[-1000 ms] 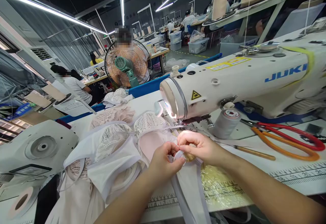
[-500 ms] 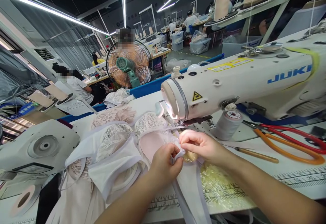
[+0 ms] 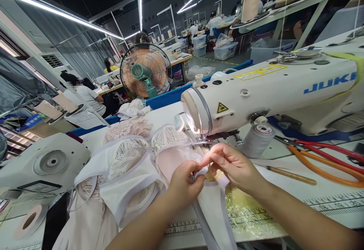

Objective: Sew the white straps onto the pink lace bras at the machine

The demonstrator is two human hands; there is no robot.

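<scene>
A white lace bra (image 3: 167, 162) lies across the bed of a JUKI sewing machine (image 3: 256, 87), part of it close to the lit needle area. My left hand (image 3: 187, 183) pinches the bra's pale edging between thumb and fingers. Just to its right, my right hand (image 3: 231, 164) has thumb and index finger pressed together beside the same edge; what they hold, if anything, is too small to make out. The fingertips of both hands nearly meet. More white bras (image 3: 125, 174) are heaped to the left.
A grey thread cone (image 3: 257, 140), a wooden-handled awl (image 3: 290, 175) and orange-and-red-handled scissors (image 3: 321, 166) lie right of my hands. Printed rulers (image 3: 335, 200) run along the table front. A second machine head (image 3: 48, 162) stands left. Beyond are a fan (image 3: 145, 71) and seated people.
My right hand has shifted slightly right and its fingers have turned, with thumb and index finger now pinched together. My left hand stays on the bra edge. The view has shifted a little.
</scene>
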